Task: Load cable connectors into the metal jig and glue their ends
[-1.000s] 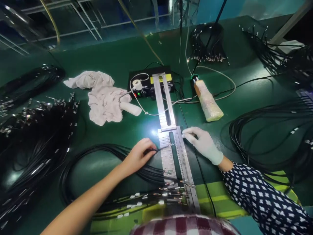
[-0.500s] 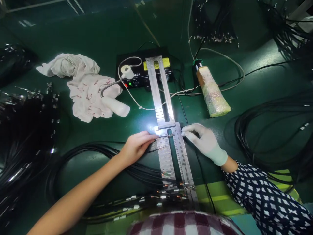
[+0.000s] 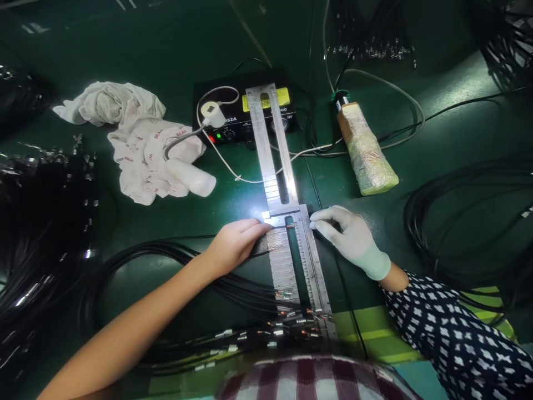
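Between pinched left fingers (image 3: 255, 226), black cable (image 3: 280, 226)

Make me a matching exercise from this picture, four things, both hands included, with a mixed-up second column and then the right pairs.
Things:
1. Left hand
2. Cloth
3. Right hand
4. Black box

Descriptions:
A. Gloved in white, fingertips by the right edge of the slotted metal fixture
B. Shows a small red light and a green light
C. Bare, pinching a black cable
D. White with red lettering, lying crumpled at the far left of the fixture

Pairs: 1-C, 2-D, 3-A, 4-B
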`<act>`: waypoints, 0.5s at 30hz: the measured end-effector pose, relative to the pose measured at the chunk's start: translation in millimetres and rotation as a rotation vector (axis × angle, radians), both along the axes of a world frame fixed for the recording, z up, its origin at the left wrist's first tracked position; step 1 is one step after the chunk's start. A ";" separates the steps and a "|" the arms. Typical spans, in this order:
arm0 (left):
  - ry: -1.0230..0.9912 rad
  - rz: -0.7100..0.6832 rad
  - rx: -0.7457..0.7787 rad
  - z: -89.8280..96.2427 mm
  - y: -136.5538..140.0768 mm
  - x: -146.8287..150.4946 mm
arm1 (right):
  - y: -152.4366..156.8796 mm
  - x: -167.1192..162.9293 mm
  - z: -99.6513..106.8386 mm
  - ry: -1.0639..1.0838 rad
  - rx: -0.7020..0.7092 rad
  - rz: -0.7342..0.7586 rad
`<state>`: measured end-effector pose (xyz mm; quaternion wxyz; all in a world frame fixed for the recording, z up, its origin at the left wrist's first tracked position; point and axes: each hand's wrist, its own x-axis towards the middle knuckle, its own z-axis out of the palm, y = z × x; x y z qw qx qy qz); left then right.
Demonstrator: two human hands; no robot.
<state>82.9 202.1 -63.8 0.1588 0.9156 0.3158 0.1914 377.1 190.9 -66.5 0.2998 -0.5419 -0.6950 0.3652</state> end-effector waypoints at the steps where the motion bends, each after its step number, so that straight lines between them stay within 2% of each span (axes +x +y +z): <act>1: 0.008 -0.003 0.001 -0.1 -0.2 -0.1 | 0.0 -0.1 0.2 -0.001 -0.003 -0.001; 4: 0.035 0.021 0.055 -0.9 -4.5 -0.9 | -0.4 -0.3 1.4 -0.006 -0.014 -0.007; 9: 0.146 0.192 0.178 -1.9 -19.8 -4.1 | 0.1 -0.2 2.4 -0.013 -0.021 0.002; 12: 0.207 0.200 0.104 2.5 -30.8 -5.9 | 0.6 -0.1 1.8 -0.008 -0.012 0.003; 15: 0.167 0.177 -0.034 8.0 -43.7 -8.2 | 0.7 -0.1 1.1 0.003 -0.008 0.001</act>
